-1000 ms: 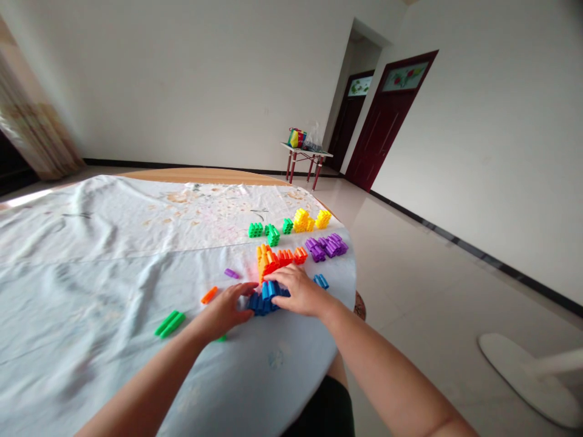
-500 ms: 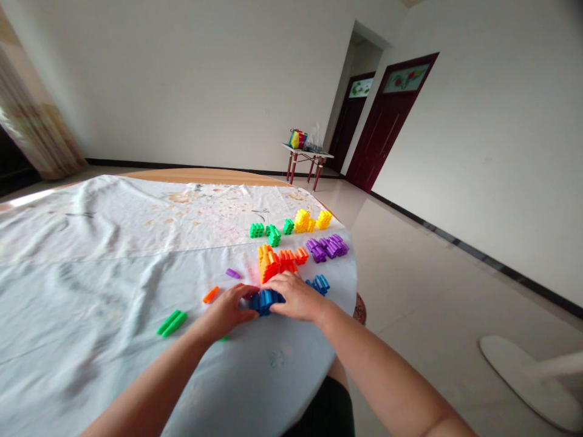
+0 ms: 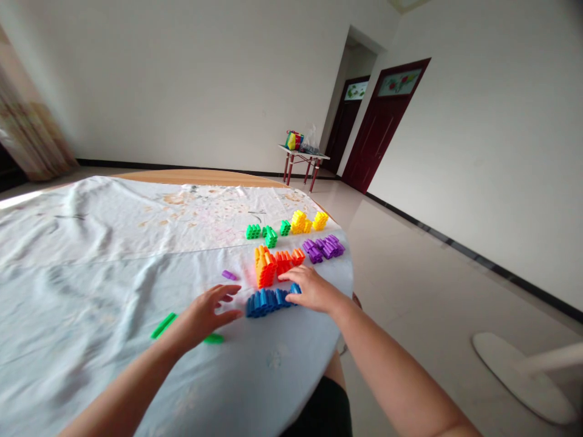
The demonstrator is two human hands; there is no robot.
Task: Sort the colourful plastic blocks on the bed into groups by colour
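A row of blue plastic building blocks (image 3: 268,302) lies on the tablecloth between my hands. My left hand (image 3: 212,312) is off the row's left end, with thumb and fingers apart and nothing in them. At the right end, my right hand (image 3: 314,290) hovers with thumb and fingers spread on either side of some blue pieces; whether it touches them I cannot tell. Just beyond the row stand an orange block stack (image 3: 265,267) and red-orange blocks (image 3: 288,261). Green sticks (image 3: 163,326) lie by my left forearm, and a small purple piece (image 3: 229,275) lies farther off.
Purple blocks (image 3: 323,249), yellow blocks (image 3: 300,222) and green blocks (image 3: 269,237) sit in groups toward the table's right edge. The cloth (image 3: 113,291) is wrinkled on the left. A small side table (image 3: 304,154) with bags stands by the wall. A white round base (image 3: 514,376) rests on the floor.
Both hands have let go of the blue row. My left hand has drawn back left, hiding the loose orange piece; my right hand has slid right along the blue blocks.
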